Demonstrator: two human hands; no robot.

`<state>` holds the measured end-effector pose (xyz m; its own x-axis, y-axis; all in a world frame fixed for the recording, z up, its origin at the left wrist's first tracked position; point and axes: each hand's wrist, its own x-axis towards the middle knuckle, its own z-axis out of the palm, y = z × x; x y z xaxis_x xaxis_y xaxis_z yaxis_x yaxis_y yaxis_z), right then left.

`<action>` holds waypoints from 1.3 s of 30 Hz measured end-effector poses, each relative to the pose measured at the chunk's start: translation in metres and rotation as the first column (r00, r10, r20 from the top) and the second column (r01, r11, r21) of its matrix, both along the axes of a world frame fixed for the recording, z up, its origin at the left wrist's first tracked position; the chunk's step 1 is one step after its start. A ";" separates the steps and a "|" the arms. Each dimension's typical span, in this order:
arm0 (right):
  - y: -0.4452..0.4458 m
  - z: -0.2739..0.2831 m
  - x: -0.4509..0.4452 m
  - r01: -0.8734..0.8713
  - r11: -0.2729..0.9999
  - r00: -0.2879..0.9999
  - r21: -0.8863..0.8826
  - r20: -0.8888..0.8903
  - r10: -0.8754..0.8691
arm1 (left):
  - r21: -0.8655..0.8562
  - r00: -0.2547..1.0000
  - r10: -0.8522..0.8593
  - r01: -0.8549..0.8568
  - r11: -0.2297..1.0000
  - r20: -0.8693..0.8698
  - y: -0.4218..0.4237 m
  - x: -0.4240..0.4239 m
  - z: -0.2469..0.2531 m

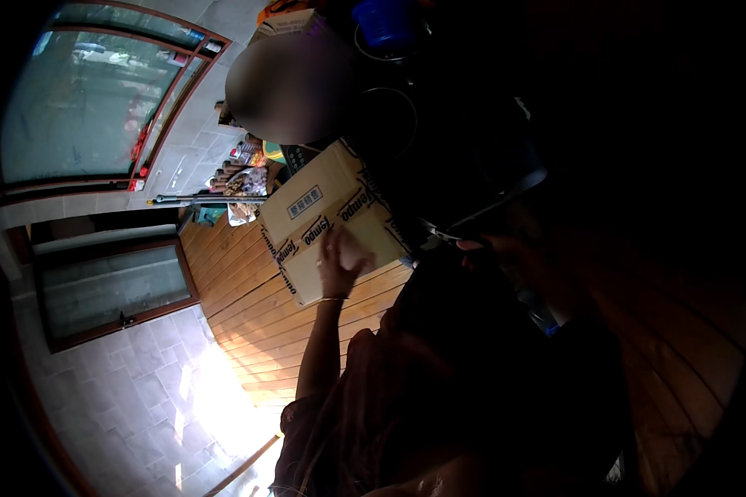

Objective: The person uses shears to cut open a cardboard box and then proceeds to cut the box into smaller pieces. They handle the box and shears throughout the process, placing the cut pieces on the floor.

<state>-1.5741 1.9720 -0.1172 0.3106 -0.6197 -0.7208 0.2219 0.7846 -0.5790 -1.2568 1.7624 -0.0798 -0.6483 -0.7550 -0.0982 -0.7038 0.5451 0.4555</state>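
A cardboard box [329,217], sealed with tape bearing the Tempo maker's name, lies in front of me, tilted in the view. My left hand [343,261], blurred by motion, is over the box's near part with its fingers apart and nothing in them. Whether it touches the cardboard I cannot tell. To the right, in deep shadow, my right hand [488,244] grips what look like scissors [442,234]. Their metal blades point left, toward the box's right end, and the handles are mostly lost in the dark.
Wooden planks [248,298] form the floor. Bottles [248,154], plastic bags [244,189] and thin poles [208,199] sit beyond the box. A blue plastic basin [382,23] stands at the top. A framed glass panel [118,292] adjoins the tiled wall [130,366]. A blurred patch hides the upper middle.
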 end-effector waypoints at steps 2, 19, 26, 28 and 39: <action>-0.004 -0.003 0.003 0.003 1.000 1.000 0.021 0.016 -0.003 | -0.327 0.985 0.133 -0.162 0.931 -0.109 -0.025 0.071 -0.039; -0.084 -0.033 0.140 0.404 0.731 0.753 -0.550 -0.253 -0.607 | 0.708 0.276 0.905 -0.564 0.426 -0.324 0.015 0.247 -0.126; -0.100 -0.009 0.110 0.302 0.803 0.607 -0.514 -0.546 -0.578 | 0.722 0.271 0.826 -0.401 0.564 -0.494 0.055 0.191 -0.090; -0.106 -0.016 0.086 0.110 0.759 0.566 -0.641 -0.587 -0.578 | 0.560 0.439 0.796 -0.565 0.606 -0.417 0.072 0.176 -0.084; -0.120 0.016 0.073 -0.190 0.900 0.253 -0.391 -0.906 -0.340 | 0.428 0.493 0.772 -0.645 0.634 -0.402 0.085 0.175 -0.049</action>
